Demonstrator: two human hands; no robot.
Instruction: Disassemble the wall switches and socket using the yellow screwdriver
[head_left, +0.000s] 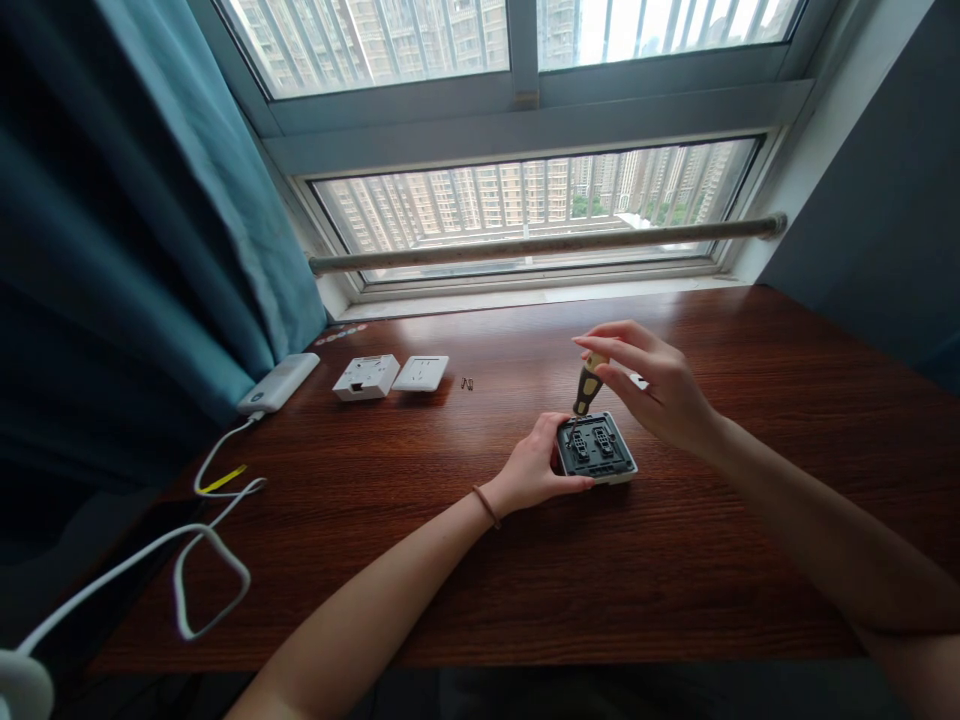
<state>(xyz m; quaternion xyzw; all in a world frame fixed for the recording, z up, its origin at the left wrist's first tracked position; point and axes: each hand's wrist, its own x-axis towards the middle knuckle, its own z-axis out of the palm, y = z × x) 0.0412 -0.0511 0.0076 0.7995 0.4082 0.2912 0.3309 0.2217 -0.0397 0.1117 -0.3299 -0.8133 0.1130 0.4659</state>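
Note:
A dark grey switch module (600, 447) lies back side up on the wooden table (420, 520). My left hand (534, 467) grips its left edge, fingers wrapped round the side. My right hand (645, 382) is closed on a short screwdriver (586, 388) with a yellow and black handle, held upright with its tip on the module's upper left corner. A small white piece shows just behind my right hand, mostly hidden.
At the back left lie a white box-shaped part (366, 376), a white switch cover plate (421, 372) and small metal bits (467, 383). A white power bank (279, 381) with a looping white cable (202, 545) sits by the teal curtain (150, 220). A window runs behind.

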